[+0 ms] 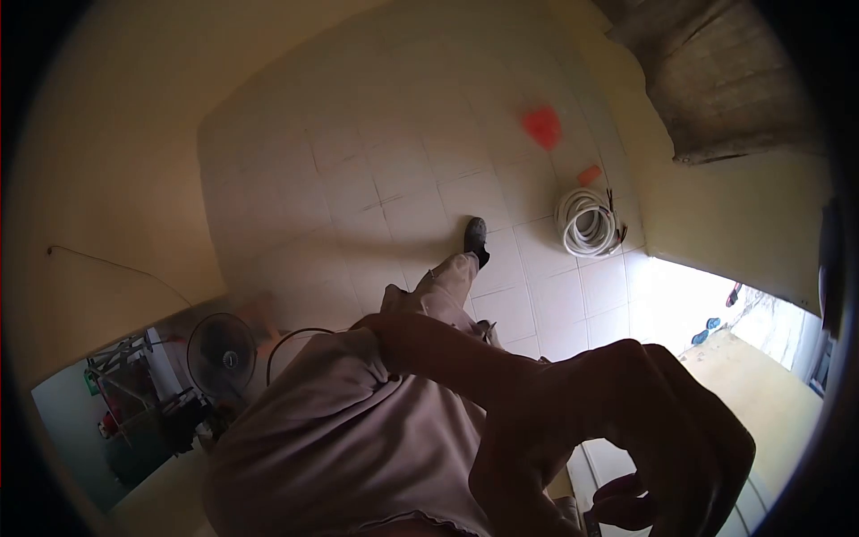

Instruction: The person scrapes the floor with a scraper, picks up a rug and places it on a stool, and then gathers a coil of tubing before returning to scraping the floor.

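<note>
My left hand (pixel 626 421) is raised close to the camera at the lower right, dark against the light. Its forearm crosses from the left over my light trousers and shirt. The fingers curl inward toward the thumb, leaving a rounded gap between them. Fingertips show near the bottom edge, where the frame cuts them off; whatever they may grip cannot be made out. My right hand is out of sight. Below, on the tiled floor (pixel 394 188), one dark shoe (pixel 477 236) of mine points away from me.
A coil of white cable (pixel 588 224) lies by the right wall, with a small orange-red block (pixel 589 175) and a blurred red patch (pixel 542 127) beyond. Bright light enters at a doorway, near blue slippers (pixel 706 331). A fan (pixel 222 353) stands left. A brown sheet (pixel 716 80) hangs upper right.
</note>
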The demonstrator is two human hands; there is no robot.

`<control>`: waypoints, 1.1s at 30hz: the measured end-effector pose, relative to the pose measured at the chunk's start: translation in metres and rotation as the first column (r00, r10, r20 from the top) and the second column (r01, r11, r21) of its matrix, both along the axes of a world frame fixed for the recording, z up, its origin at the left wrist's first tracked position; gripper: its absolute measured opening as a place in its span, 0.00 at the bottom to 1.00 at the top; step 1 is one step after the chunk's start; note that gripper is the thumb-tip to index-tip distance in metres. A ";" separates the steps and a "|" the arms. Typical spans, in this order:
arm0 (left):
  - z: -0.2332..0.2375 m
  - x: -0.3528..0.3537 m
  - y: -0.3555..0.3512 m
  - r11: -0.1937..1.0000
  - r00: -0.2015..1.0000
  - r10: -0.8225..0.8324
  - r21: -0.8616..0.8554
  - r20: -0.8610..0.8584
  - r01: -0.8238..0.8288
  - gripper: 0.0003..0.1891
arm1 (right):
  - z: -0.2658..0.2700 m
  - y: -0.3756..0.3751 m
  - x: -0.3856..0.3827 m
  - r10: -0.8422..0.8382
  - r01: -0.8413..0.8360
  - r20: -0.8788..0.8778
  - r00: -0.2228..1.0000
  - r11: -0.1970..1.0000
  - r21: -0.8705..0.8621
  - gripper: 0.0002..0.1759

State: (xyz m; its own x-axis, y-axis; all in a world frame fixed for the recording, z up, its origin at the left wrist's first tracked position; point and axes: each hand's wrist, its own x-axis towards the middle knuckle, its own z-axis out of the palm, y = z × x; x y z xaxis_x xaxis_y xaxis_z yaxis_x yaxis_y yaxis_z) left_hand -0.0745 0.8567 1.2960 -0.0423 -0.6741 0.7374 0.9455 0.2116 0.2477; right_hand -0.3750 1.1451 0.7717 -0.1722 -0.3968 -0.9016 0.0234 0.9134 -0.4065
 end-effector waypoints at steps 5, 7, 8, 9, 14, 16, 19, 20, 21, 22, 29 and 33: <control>-0.008 0.025 -0.111 0.988 0.987 0.126 0.072 0.096 -0.134 0.11 | -0.001 -0.117 -0.006 0.083 -0.083 -0.020 0.996 0.996 -0.033 0.21; -0.021 0.027 -0.154 0.971 0.963 0.173 0.131 0.205 -0.202 0.11 | -0.011 -0.164 -0.012 0.140 -0.145 -0.059 0.988 0.984 -0.102 0.21; -0.032 0.026 -0.175 0.955 0.942 0.184 0.177 0.281 -0.239 0.12 | -0.025 -0.184 -0.019 0.218 -0.237 -0.120 0.968 0.955 -0.178 0.21; -0.049 0.026 -0.199 0.929 0.907 0.178 0.239 0.382 -0.283 0.12 | -0.035 -0.204 -0.024 0.252 -0.287 -0.169 0.953 0.929 -0.234 0.21; -0.240 0.037 -0.312 0.661 0.621 -0.281 0.617 0.731 -0.428 0.12 | -0.003 -0.357 0.006 -0.035 0.031 -0.043 0.998 0.995 -0.096 0.22; -0.303 0.061 -0.312 0.617 0.435 -0.412 0.596 0.801 -0.514 0.16 | -0.005 -0.388 0.010 -0.018 0.020 0.015 1.000 0.994 -0.105 0.21; -0.378 0.092 -0.325 0.592 0.141 -0.555 0.508 0.820 -0.626 0.15 | -0.045 -0.462 0.014 -0.022 0.022 0.012 1.000 0.999 -0.023 0.14; -0.401 0.100 -0.329 0.551 0.160 -0.586 0.536 0.794 -0.640 0.15 | -0.060 -0.488 0.017 -0.026 0.026 -0.002 1.000 0.999 0.029 0.11; -0.421 0.106 -0.329 0.507 0.177 -0.624 0.566 0.761 -0.650 0.15 | -0.080 -0.509 0.018 0.039 -0.038 -0.012 0.999 0.999 0.036 0.09; -0.434 0.110 -0.333 0.438 0.252 -0.637 0.612 0.728 -0.659 0.16 | -0.107 -0.529 0.022 0.149 -0.149 -0.061 0.987 0.989 0.003 0.08; -0.525 0.112 -0.400 0.036 0.566 -0.684 0.795 0.461 -0.605 0.22 | -0.274 -0.694 0.086 0.176 -0.180 -0.036 0.984 0.969 -0.167 0.05; -0.593 0.099 -0.448 -0.018 0.602 -0.714 0.849 0.358 -0.527 0.23 | -0.388 -0.805 0.132 0.407 -0.537 -0.438 0.802 0.813 -0.227 0.14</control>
